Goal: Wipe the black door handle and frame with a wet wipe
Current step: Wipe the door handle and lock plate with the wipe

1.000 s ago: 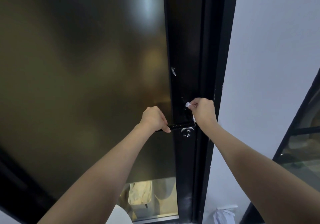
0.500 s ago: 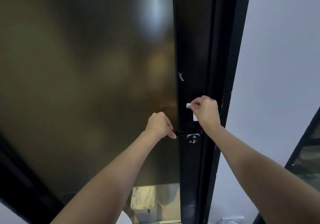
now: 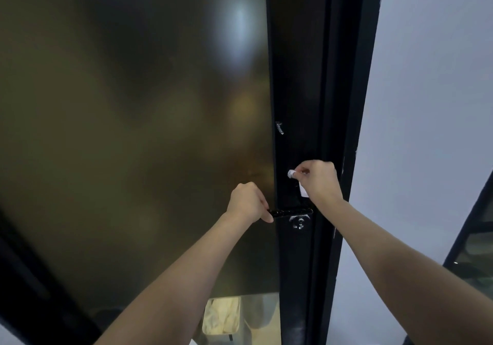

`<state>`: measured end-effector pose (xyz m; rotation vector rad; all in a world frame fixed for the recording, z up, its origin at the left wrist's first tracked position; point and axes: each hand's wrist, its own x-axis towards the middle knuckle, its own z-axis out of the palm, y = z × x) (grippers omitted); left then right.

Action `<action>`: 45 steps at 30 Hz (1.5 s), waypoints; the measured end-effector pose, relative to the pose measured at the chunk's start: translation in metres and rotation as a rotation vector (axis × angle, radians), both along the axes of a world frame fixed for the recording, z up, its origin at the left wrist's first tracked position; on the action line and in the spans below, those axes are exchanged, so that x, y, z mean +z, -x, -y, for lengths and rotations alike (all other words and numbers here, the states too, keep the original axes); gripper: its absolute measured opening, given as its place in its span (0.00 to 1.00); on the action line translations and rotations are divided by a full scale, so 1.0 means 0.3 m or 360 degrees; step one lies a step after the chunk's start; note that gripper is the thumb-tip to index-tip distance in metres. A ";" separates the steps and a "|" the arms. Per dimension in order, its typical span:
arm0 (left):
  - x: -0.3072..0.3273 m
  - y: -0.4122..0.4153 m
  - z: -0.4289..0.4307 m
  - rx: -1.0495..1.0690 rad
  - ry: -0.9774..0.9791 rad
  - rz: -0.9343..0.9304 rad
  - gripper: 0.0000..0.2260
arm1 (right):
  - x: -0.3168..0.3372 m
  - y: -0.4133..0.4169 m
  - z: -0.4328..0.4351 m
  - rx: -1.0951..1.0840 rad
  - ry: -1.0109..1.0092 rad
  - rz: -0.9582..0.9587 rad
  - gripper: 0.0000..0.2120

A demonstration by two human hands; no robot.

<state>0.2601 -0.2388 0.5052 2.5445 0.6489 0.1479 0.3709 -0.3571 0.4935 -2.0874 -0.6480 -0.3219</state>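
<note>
Wiping the black frame (image 3: 298,78) just above the handle (image 3: 289,212), wipe pinched in the right hand (image 3: 321,182).

Big dark glass door panel (image 3: 133,131) fills the left, the black frame runs up beside it, pale wall (image 3: 426,104) off to the right. Left hand (image 3: 246,203) is curled shut around the free end of the lever handle, holding it level. Right hand sits on the frame directly above, fingers (image 3: 304,170) pressed together, pinching a bunched wet wipe (image 3: 292,173) with a loose corner hanging below the palm. That wipe looks soft, limp and light, so it wants bunching firmly at the fingertips or it will flop. Handle and frame look rigid and slick; a wet grip could slide. Small keyhole plate (image 3: 300,222) gleams under the lever.
</note>
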 end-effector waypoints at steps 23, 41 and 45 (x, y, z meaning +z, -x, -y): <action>-0.018 -0.013 -0.017 -0.0022 -0.0017 0.0055 0.15 | 0.155 0.014 -0.116 0.0017 -0.0440 0.0271 0.08; -0.025 -0.011 -0.020 0.0030 0.0042 0.0080 0.15 | -0.073 0.009 -0.029 -0.0098 -0.0076 0.0073 0.07; -0.027 -0.007 -0.014 0.0033 0.0043 0.0124 0.15 | -0.128 0.026 -0.029 -0.0130 0.0192 0.0365 0.09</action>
